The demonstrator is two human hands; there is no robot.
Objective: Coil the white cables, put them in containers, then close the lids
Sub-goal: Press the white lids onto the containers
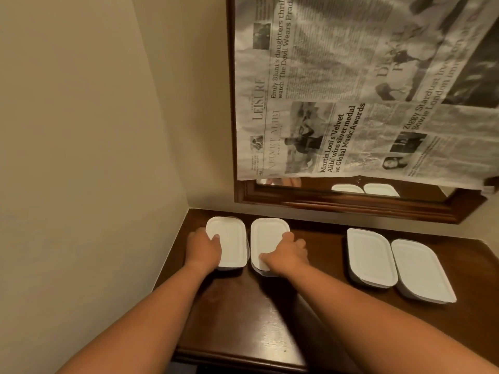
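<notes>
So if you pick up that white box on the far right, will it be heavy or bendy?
Probably light: the far-right container looks like thin white plastic. Its sides may flex if squeezed. Low and wide on the wooden table, it would likely slide rather than tip.

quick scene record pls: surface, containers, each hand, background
surface: dark wooden table in a wall corner
containers: four white, all closed; no cables in view
left hand: grips first container at its left edge, thumb on top
right hand: grips second container at its right edge, thumb on top
untouched: third container and fourth container, side by side to the right
background: wood-framed mirror, mostly covered by newspaper
</notes>
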